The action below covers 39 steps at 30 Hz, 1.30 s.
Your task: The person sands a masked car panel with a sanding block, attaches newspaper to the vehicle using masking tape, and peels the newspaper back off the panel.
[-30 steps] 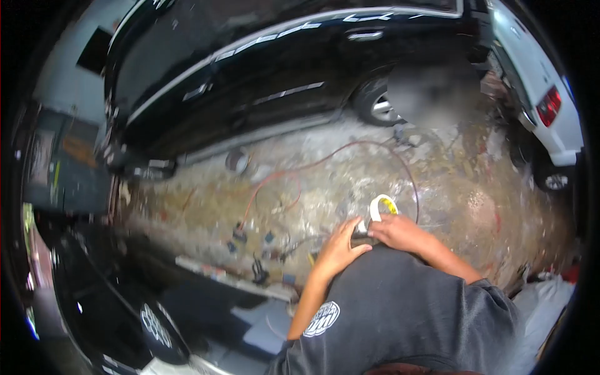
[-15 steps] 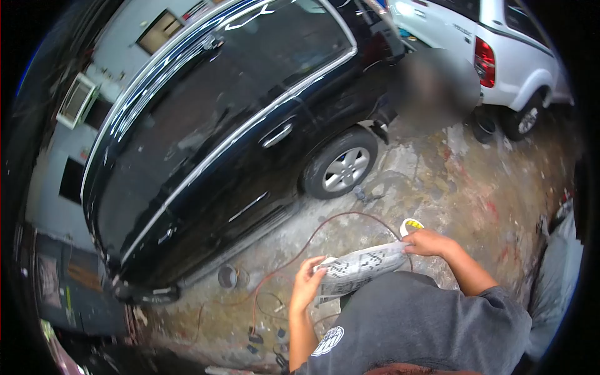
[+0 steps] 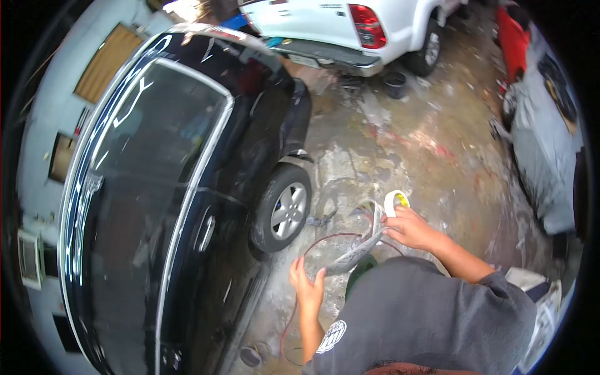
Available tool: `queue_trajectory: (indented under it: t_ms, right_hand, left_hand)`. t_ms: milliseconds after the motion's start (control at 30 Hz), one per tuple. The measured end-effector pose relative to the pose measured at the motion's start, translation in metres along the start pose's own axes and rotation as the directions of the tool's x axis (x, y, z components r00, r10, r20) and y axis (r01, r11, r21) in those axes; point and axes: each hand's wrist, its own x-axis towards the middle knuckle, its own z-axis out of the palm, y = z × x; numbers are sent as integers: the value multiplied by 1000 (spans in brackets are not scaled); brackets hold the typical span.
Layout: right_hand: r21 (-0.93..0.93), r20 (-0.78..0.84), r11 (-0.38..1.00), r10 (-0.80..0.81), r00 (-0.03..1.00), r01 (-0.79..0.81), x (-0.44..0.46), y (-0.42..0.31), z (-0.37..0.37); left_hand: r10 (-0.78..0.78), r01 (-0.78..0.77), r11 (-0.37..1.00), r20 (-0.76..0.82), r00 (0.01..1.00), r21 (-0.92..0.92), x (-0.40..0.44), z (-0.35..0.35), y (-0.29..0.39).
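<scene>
My right hand [image 3: 409, 229] is closed on a roll of white tape [image 3: 392, 203] with a yellow inner core, and also pinches the end of a printed paper sheet [image 3: 355, 253]. The sheet is curved and seen nearly edge-on, in front of my dark shirt. At the sheet's left end, my left hand [image 3: 306, 282] has its fingers and thumb apart, with the thumb at or near the paper's edge. Whether it touches the paper is unclear. Below the sheet, a green rounded object [image 3: 360, 275] shows partly.
A black car [image 3: 144, 206] stands close on the left, its wheel [image 3: 289, 211] near my hands. Ahead are a white pickup [image 3: 325, 25] and a black bucket [image 3: 395, 84]. A red hose [image 3: 331, 237] crosses the floor. A grey-covered object [image 3: 540, 150] stands at right.
The view has swung right toward the pickup. The paper, at first not visible between my hands, was stretched out flat and now curves edge-on. My left hand's fingers have spread from it.
</scene>
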Motion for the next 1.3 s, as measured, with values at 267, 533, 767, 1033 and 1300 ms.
queue_trajectory:
  t_ms: [267, 533, 767, 1033, 1300]
  right_hand:
    - [-108, -151, 975, 176, 973, -194, 39, 37, 3]
    - [39, -380, 920, 374, 846, -389, 37, 103, -48]
    - [134, -331, 888, 459, 824, -440, 27, 224, -169]
    - [54, -200, 949, 315, 928, -311, 49, 363, -320]
    - [201, -49, 915, 367, 929, -351, 124, 497, -368]
  left_hand:
    - [529, -457, 847, 508, 680, -270, 172, 87, 116]
    - [733, -641, 660, 525, 433, -392, 246, 194, 200]
    - [792, -723, 586, 447, 416, -366, 310, 297, 333]
    - [845, -826, 534, 69, 531, -180, 433, 329, 470]
    - [664, -715, 698, -341, 666, -36, 555, 375, 495]
